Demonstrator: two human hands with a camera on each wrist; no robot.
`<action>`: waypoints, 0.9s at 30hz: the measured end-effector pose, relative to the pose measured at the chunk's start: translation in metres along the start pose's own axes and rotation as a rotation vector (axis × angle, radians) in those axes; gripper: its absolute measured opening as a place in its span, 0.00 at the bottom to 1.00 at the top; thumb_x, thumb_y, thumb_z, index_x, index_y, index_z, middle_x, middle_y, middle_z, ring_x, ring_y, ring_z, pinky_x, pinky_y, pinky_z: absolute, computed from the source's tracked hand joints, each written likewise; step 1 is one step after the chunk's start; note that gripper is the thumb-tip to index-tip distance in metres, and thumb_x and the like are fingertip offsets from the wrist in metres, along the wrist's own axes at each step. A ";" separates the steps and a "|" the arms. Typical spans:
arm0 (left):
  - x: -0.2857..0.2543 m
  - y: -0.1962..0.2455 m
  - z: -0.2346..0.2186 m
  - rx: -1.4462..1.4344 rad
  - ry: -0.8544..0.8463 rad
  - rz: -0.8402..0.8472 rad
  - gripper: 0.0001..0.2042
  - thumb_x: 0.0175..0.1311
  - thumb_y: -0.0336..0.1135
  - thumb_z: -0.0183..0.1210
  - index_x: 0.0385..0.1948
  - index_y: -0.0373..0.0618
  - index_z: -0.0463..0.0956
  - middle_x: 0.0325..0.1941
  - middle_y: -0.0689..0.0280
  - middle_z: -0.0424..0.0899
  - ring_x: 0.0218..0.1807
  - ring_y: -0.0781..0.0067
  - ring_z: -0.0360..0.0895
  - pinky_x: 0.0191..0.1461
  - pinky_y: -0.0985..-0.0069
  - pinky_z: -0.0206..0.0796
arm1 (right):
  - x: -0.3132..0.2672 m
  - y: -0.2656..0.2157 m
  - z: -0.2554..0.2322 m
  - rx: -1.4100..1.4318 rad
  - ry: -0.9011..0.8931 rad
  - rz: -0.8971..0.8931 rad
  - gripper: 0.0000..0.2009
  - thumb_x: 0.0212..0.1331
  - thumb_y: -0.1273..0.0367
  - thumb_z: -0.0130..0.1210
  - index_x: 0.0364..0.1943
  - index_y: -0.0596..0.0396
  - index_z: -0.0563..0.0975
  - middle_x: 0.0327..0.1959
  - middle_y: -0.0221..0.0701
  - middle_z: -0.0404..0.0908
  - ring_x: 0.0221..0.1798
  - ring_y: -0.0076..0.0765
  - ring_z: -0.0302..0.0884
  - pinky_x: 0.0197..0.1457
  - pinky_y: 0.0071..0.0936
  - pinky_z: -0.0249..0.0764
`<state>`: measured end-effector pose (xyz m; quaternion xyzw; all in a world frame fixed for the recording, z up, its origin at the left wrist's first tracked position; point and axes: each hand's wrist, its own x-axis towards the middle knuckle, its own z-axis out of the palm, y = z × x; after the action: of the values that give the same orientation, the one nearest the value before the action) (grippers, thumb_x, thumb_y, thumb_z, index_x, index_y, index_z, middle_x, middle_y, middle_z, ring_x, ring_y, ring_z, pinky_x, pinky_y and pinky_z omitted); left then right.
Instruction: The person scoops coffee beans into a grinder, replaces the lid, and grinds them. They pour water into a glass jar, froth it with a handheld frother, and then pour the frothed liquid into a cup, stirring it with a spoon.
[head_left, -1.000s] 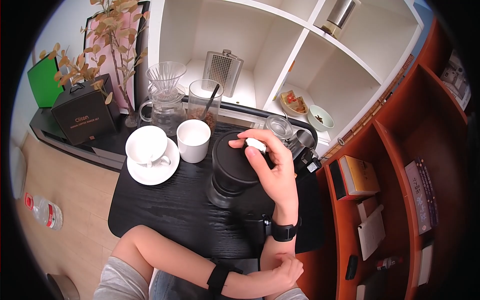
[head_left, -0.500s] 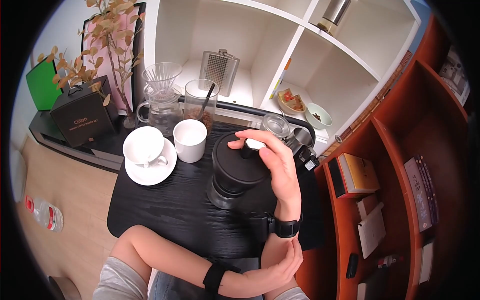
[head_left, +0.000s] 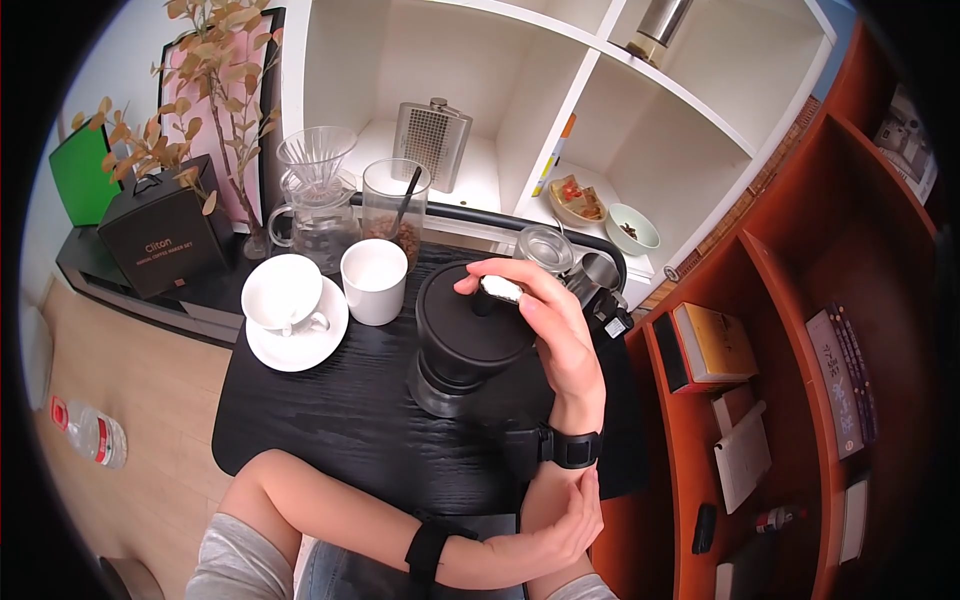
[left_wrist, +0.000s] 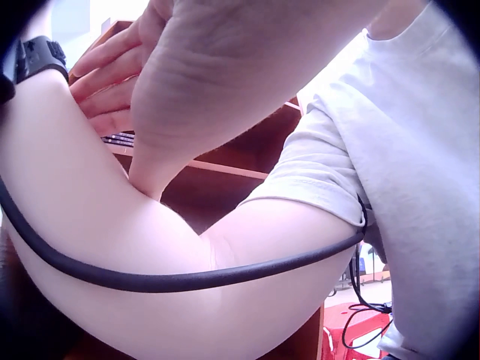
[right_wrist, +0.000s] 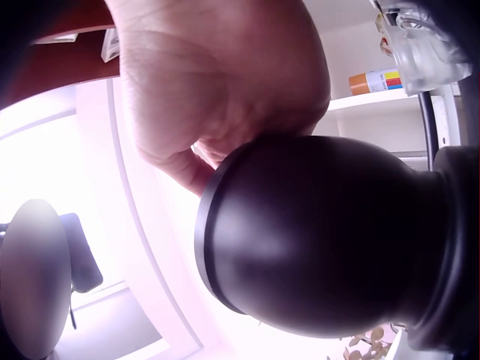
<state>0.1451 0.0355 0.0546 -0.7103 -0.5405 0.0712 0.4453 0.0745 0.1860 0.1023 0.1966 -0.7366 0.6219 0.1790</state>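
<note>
A black grinder with a round lid and a clear lower part stands on the black table. My right hand curves over the lid from the right, fingers and thumb round its white-topped knob. In the right wrist view that hand is above the grinder's dark body; its fingertips are mostly hidden. My left hand rests on the right forearm below the black wristband, fingers nearly straight. The left wrist view shows this hand against the forearm.
Left of the grinder are a white mug and a tilted white cup on a saucer. Behind stand a glass dripper, a glass of brown beans and an open jar. Shelves rise behind and to the right.
My left hand's fingers have straightened along the right forearm. My right thumb has shifted right from the knob's front, with the hand still at the knob. The view has shifted slightly.
</note>
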 end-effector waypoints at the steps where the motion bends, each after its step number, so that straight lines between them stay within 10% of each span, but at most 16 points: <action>1: 0.000 0.000 0.000 -0.002 0.003 0.000 0.19 0.57 0.39 0.46 0.44 0.35 0.74 0.46 0.53 0.79 0.52 0.54 0.74 0.55 0.66 0.64 | 0.000 0.000 0.000 0.000 0.000 0.000 0.20 0.60 0.67 0.40 0.53 0.62 0.72 0.49 0.35 0.77 0.56 0.33 0.66 0.64 0.28 0.55; 27: 0.008 0.004 0.001 -0.027 0.076 0.027 0.15 0.58 0.37 0.45 0.35 0.36 0.77 0.38 0.56 0.79 0.45 0.60 0.75 0.50 0.71 0.64 | 0.001 0.005 0.003 -0.008 0.039 -0.045 0.16 0.66 0.64 0.41 0.49 0.61 0.73 0.43 0.36 0.77 0.50 0.30 0.71 0.58 0.26 0.61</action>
<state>0.1509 0.0421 0.0540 -0.7258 -0.5143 0.0430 0.4548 0.0712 0.1836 0.0980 0.2005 -0.7307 0.6185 0.2081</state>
